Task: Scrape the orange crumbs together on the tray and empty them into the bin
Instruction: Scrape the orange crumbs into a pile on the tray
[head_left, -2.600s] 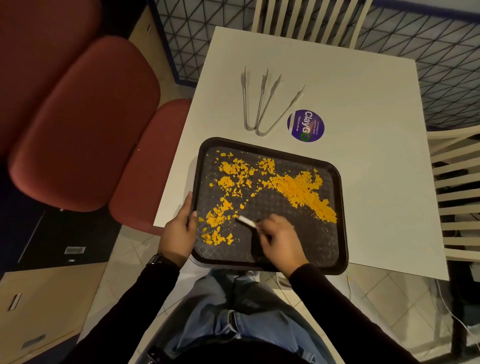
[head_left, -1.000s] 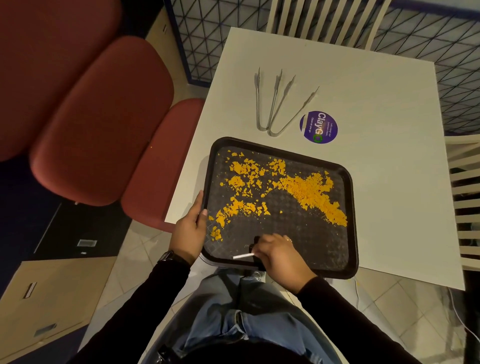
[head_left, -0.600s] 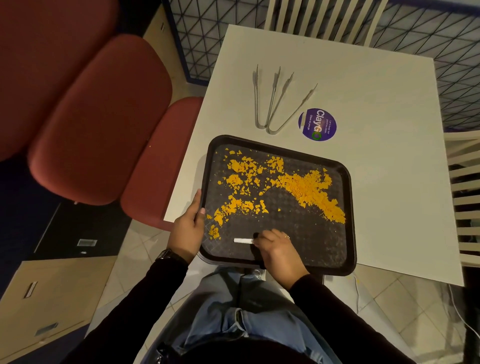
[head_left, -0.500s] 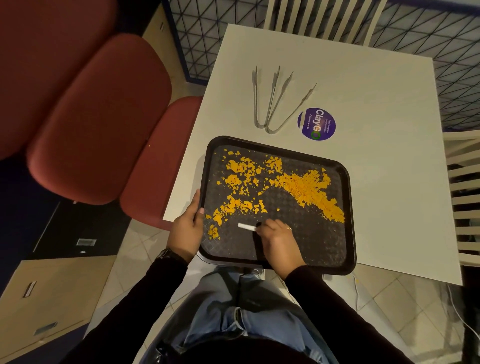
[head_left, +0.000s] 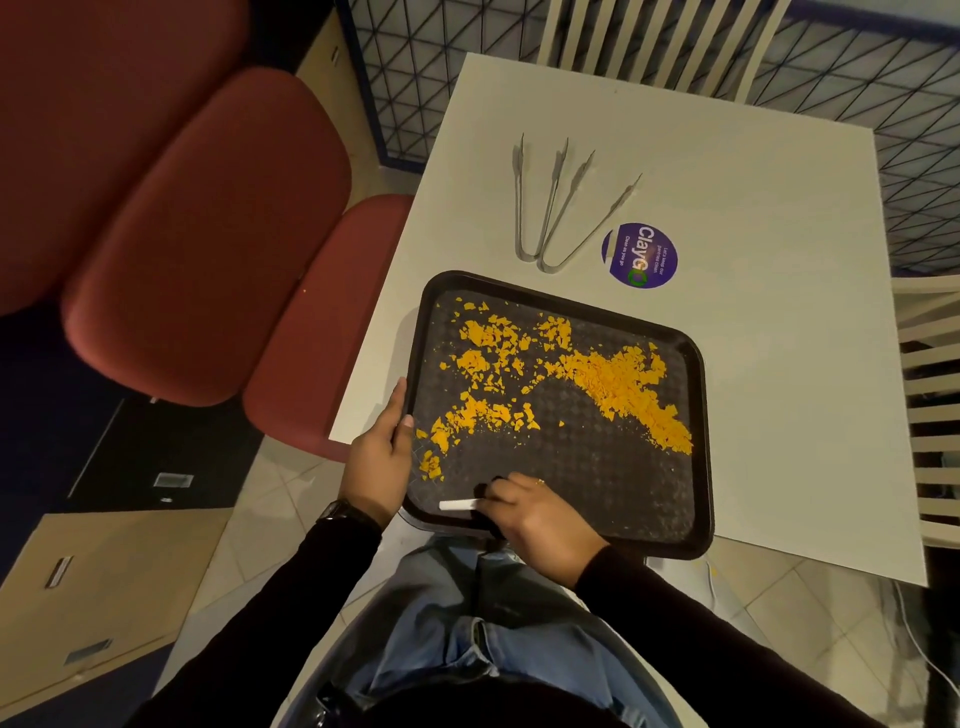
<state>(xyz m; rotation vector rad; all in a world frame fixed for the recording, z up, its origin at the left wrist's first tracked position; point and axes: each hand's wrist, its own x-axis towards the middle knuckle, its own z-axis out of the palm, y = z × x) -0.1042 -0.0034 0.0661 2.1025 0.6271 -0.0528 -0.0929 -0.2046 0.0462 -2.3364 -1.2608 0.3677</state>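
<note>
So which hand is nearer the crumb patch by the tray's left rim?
Left. The left hand grips the tray beside the crumb patch; the right hand, holding the scraper, sits further right.

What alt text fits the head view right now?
A dark tray strewn with orange crumbs sits at the near edge of a white table; the left hand grips its left rim, and the right hand holds a white scraper at its near rim. Two tongs and a purple sticker lie beyond it.

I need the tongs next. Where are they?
In the head view, the two tongs lie on the white table just beyond the tray, left of the purple sticker.
</note>
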